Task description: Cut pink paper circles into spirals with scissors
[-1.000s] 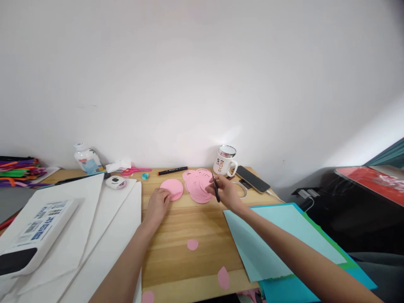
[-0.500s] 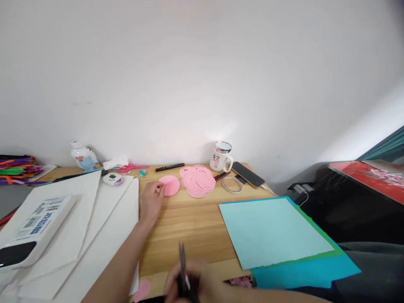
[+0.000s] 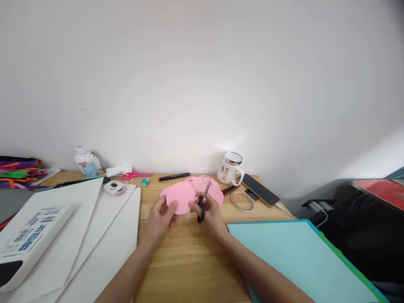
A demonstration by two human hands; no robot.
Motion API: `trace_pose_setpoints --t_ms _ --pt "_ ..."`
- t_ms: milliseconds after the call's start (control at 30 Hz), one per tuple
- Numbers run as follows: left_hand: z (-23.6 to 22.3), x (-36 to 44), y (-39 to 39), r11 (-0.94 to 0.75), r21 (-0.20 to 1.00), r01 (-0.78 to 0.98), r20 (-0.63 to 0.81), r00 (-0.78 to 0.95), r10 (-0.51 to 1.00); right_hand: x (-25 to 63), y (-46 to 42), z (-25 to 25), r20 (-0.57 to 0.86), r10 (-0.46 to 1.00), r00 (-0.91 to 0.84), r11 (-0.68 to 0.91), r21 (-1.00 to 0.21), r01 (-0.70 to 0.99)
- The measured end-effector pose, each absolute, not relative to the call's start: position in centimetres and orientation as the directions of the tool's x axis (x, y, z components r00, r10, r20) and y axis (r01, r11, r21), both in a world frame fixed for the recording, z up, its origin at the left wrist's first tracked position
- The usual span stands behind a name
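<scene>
My left hand pinches the lower left edge of a pink paper circle and holds it up above the wooden desk. My right hand grips black-handled scissors, blades pointing up, right beside the circle's right edge. Behind the hands lies a pile of pink paper cut-outs.
Large white sheets and a white box lie at the left. Light blue and green paper covers the right front. At the back stand a mug, phone, tape ring, black marker, glue bottle and pipe cleaners.
My left hand has lifted the pink circle off the desk. My right hand has come up from the near edge with the scissors to the circle. The view has tilted slightly.
</scene>
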State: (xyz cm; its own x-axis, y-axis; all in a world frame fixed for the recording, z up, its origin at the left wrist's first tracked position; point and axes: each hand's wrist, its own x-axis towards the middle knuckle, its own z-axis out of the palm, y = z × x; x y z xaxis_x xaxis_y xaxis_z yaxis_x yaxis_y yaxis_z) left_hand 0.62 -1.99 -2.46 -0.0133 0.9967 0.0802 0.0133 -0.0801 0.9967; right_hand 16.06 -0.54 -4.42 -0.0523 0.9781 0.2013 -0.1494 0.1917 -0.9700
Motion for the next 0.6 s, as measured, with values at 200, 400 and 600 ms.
trace_pose_setpoints --t_ms 200,400,600 --pt "-2.1 1.3 -2.7 0.042 0.946 0.321 -0.062 0.052 0.997 16.9 -1.0 -4.7 0.202 0.973 -0.116 0.191 -0.977 -0.095" --pt "-1.9 1.1 -2.9 0.022 0.975 0.223 -0.013 -0.039 0.999 16.9 -1.2 -3.8 0.134 0.949 -0.284 0.089 -0.982 -0.164" --pt "-1.6 0.7 -2.5 -0.034 0.999 -0.016 0.032 -0.104 0.994 16.4 -2.5 -3.0 0.008 0.896 -0.444 -0.066 -0.986 -0.15"
